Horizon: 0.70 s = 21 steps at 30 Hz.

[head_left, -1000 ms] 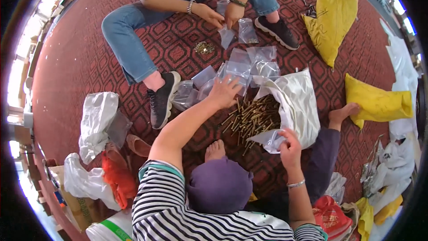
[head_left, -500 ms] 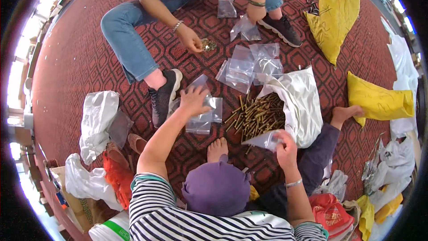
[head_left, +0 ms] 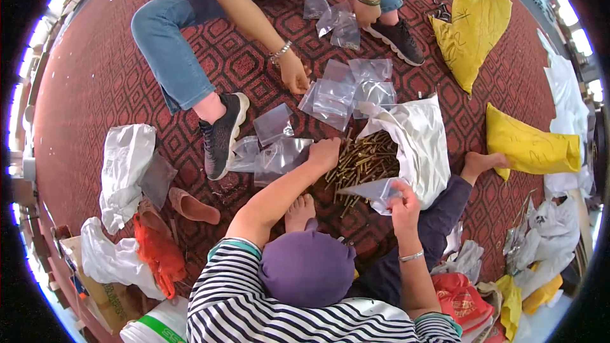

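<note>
Head view: fingers of the right hand [head_left: 405,206] pinch a thin, clear plastic bag [head_left: 372,193]; the left hand [head_left: 325,154] is curled, grip impossible to tell, beside brassy, rod-like bolts [head_left: 367,160]. Right of the right fingers, a yellow sack [head_left: 532,143] bears dark handwriting.

Down we looked from the wearer's own head, one wide fisheye tilted forward! The striped shirt [head_left: 286,324] crowded our near, lower edge; the left hand [head_left: 325,154] and right hand [head_left: 405,206] sat mid-view; a co-worker's jeans [head_left: 171,57] showed farther off, up top, edges bowing round.
</note>
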Motion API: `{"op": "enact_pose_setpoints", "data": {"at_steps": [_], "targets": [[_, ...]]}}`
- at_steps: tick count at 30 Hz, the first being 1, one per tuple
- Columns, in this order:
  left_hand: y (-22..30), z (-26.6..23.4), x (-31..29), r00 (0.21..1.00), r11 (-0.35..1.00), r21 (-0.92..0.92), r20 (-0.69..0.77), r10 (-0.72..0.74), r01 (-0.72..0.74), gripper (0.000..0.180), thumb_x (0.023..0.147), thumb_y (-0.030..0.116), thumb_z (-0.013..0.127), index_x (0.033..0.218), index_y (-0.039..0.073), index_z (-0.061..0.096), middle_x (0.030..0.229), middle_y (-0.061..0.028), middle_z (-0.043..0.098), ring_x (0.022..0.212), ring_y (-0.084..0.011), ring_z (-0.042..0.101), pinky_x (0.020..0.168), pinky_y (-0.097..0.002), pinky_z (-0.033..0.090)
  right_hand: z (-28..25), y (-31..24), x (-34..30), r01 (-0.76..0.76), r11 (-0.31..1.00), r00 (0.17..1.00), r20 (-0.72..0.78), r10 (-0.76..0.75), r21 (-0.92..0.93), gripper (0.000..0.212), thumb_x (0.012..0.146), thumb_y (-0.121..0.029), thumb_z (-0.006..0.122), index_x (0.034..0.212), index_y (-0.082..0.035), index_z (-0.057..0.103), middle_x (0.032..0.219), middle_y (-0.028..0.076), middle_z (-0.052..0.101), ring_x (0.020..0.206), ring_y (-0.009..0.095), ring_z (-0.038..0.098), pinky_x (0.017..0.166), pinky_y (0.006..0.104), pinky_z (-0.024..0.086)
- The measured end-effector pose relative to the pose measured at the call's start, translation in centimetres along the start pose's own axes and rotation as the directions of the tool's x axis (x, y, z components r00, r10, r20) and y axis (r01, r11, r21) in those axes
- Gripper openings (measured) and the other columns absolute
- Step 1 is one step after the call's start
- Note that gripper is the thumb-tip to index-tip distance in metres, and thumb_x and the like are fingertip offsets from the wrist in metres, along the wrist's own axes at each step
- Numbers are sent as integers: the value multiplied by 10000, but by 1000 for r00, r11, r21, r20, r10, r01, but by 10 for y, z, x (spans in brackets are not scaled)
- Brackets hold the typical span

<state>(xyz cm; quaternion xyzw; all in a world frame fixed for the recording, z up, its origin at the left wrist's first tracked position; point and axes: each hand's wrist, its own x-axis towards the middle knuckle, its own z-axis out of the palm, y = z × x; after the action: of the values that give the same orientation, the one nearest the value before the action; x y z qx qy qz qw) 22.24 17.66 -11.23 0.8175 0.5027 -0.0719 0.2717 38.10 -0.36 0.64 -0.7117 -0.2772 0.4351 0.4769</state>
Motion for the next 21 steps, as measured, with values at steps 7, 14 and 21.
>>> {"op": "enact_pose_setpoints", "data": {"at_steps": [7,14,21], "targets": [[-28,8,-23,994,954,-279,-47,97,-106,241,792,158,512,987,16,502,773,-170,600,721,-338,607,597,-393,479,-3,18,-24,15,996,985,175,1,-88,335,697,88,416,971,-13,579,1090,75,542,737,152,515,570,220,457],[-43,-7,-48,951,-464,-830,264,158,308,220,829,99,499,1048,75,492,766,-60,532,610,-163,538,542,-271,431,-16,9,-32,-127,989,970,197,139,-71,336,684,86,409,955,-12,583,1111,77,535,754,166,516,554,222,462],[-25,-12,-27,980,-592,-783,187,69,191,137,883,179,501,991,98,523,744,-34,529,582,-118,499,474,-241,399,-12,10,-34,-112,994,973,199,113,-14,334,686,83,408,955,-7,584,1108,84,537,752,169,515,564,224,467]]}}
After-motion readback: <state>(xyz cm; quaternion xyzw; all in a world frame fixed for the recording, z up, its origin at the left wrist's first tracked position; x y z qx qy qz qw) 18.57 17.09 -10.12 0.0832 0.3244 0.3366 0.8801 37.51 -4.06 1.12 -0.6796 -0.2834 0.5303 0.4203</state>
